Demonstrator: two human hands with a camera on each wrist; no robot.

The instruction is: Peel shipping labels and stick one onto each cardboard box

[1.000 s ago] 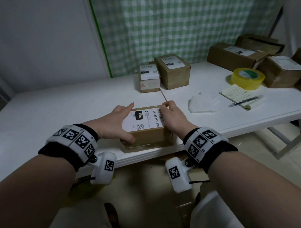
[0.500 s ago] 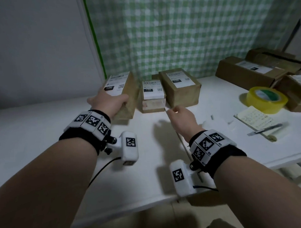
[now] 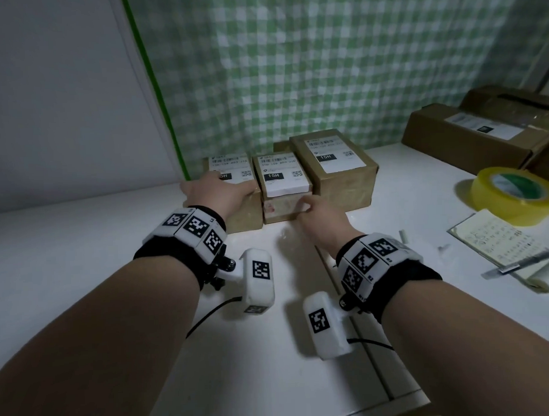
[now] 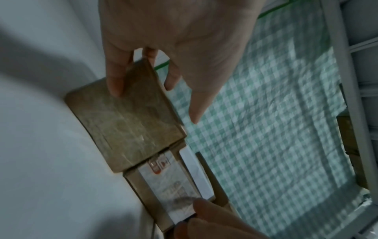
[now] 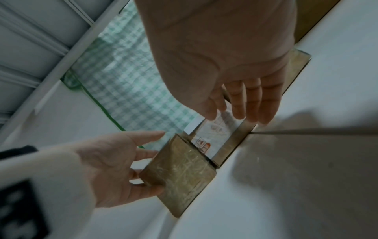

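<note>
Three brown cardboard boxes stand in a row at the back of the white table (image 3: 82, 261), each with a white shipping label on top. My left hand (image 3: 226, 194) lies on the left box (image 3: 245, 215), thumb against its front face (image 4: 126, 119), fingers straight over the top. The index finger sticks out past the box. My right hand (image 3: 316, 208) touches the front face of the middle box (image 3: 282, 189) with straight fingers (image 5: 245, 105). The tallest box (image 3: 337, 171) stands on the right, untouched. Neither hand holds a loose label.
A green checked curtain (image 3: 324, 66) hangs right behind the boxes. Right of the row are a yellow tape roll (image 3: 512, 193), a notebook (image 3: 486, 237) with a pen (image 3: 518, 263), and long labelled boxes (image 3: 470, 135). A seam (image 3: 351, 314) runs across the tabletop.
My left hand carried the labelled box from the table's front edge to the back and set it left of the middle box. My right hand moved forward to the middle box.
</note>
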